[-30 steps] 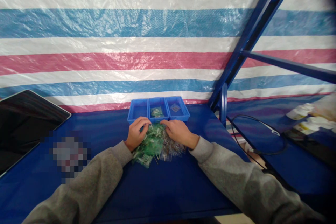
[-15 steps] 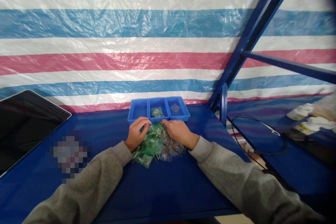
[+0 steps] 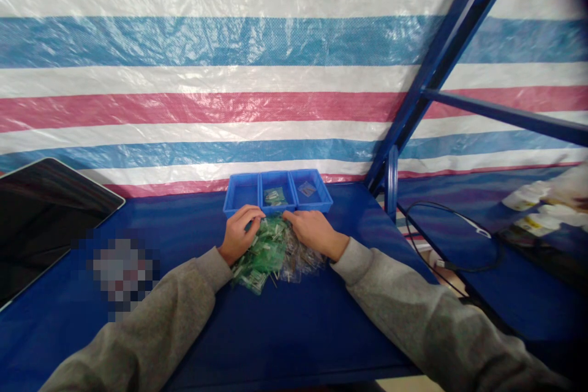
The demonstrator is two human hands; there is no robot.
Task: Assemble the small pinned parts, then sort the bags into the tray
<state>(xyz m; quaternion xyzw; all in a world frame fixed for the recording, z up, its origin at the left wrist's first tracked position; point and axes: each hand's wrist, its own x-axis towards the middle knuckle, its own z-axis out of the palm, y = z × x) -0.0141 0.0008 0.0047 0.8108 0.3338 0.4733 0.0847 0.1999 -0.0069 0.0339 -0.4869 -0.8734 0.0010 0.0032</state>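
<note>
A pile of small green bags point(image 3: 264, 254) lies on the blue table, with clear bags of metal parts point(image 3: 296, 260) against its right side. My left hand point(image 3: 239, 234) rests at the pile's upper left, its thumb and fingertips closed on something I cannot make out. My right hand point(image 3: 315, 231) is over the upper right of the pile, fingers curled together; what they pinch is too small to tell. Just behind both hands stands a blue tray point(image 3: 233, 193) with three compartments. Green bags point(image 3: 274, 196) lie in the middle one and a clear bag point(image 3: 306, 188) in the right one.
A dark-screened device point(image 3: 41, 214) is at the left, near a pixelated patch point(image 3: 122, 269). A blue metal frame point(image 3: 413, 104) rises at the right. Beyond it are a black cable point(image 3: 478, 268) and white bottles point(image 3: 526, 196). Striped sheeting point(image 3: 206, 79) hangs behind the table.
</note>
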